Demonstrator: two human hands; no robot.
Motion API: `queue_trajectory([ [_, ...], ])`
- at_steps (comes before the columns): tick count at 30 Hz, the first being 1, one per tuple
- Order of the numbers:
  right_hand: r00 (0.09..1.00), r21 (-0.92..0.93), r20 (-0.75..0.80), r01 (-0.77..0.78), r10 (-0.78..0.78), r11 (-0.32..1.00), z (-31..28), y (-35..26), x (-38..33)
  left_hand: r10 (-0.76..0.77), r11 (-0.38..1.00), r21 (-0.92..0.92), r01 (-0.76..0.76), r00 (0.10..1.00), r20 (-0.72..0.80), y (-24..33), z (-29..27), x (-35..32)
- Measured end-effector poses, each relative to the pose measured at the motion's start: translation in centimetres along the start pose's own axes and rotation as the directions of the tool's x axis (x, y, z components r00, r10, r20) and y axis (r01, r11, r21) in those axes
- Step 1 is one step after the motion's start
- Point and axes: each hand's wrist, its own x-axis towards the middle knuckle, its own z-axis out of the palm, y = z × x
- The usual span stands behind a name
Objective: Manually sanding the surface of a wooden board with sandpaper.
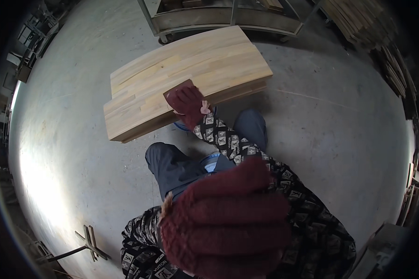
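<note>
A pale wooden panel (195, 58) of joined strips with a curved far edge lies across in front of me, stacked on more wood. My right hand (185, 103), in a dark red knitted glove, rests on the panel's near part. Under its fingers lies a brown flat sheet (172, 91) that looks like sandpaper, pressed against the wood. Close to the camera, my left hand (226, 225) is raised in a matching glove, back of the hand showing. Its fingers are stretched side by side toward the right, and nothing shows in them. The palm is hidden.
Beyond the panel stands a metal-framed cart (228, 21) on casters. Stacked boards (358, 21) fill the far right. A cross-footed metal stand (91, 244) sits at lower left. Something blue (211, 162) shows between my knees, and part of a blue support (184, 126) appears beneath the panel.
</note>
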Motion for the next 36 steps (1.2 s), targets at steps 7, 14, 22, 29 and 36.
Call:
queue_trajectory([
  [7,0.99,-0.212,-0.042,-0.137,0.131,0.968,-11.5,13.8,-4.0,-0.805,0.459,0.089,0.884,0.457,-0.379,-11.7,-1.5,-15.1],
  [14,0.841,-0.593,-0.038,-0.454,0.54,0.665,-11.5,14.9,-4.6,-0.743,0.027,0.391,0.92,0.281,-0.608,-18.9,-8.9,-33.9],
  [22,0.991,-0.038,0.094,-0.094,0.097,0.995,-1.0,-0.8,1.6,-0.731,-0.231,0.623,0.748,0.289,-0.618,-25.8,-5.2,-31.7],
  [29,0.981,-0.185,0.001,-0.191,0.195,0.964,-9.6,11.5,-4.1,-0.747,-0.154,0.58,0.8,0.29,-0.598,-23.4,-5.9,-29.9],
  [36,0.857,-0.469,0.011,-0.451,0.515,0.76,-9.2,10.5,-2.4,-0.718,-0.174,0.592,0.787,0.31,-0.623,-23.5,-5.6,-29.8],
])
